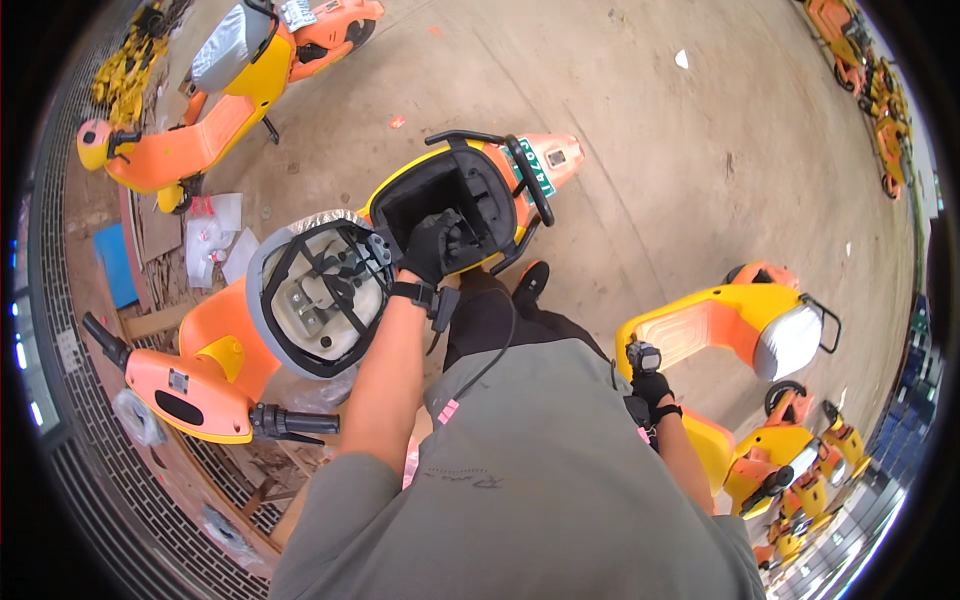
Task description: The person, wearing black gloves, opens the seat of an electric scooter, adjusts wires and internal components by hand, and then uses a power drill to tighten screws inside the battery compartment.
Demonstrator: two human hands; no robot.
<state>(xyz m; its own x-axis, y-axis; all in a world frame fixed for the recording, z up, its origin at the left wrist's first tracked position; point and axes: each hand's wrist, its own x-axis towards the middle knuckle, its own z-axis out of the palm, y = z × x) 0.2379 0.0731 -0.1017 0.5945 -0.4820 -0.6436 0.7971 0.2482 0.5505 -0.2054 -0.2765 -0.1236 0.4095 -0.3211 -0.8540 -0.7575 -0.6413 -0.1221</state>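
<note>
An orange and yellow scooter point(205, 375) stands at my left, its seat point(268, 300) tipped up so the pale underside with black straps shows. Behind the hinge, the dark storage compartment point(405, 205) lies uncovered. My left hand point(430, 247), in a black glove, reaches over the compartment's near side. Its fingers are curled in; whatever they hold, if anything, blends into the dark. My right hand point(652, 386), also gloved, hangs low beside my body with a small black device point(645, 357) on it. Its fingers are mostly hidden.
Another scooter point(235, 115) stands at the far left, and a third point(690, 330) to my right. Several more point(790, 470) crowd the lower right. Plastic bags point(212, 240), a blue board point(116, 265) and wooden planks lie along the left. Concrete floor point(640, 140) stretches ahead.
</note>
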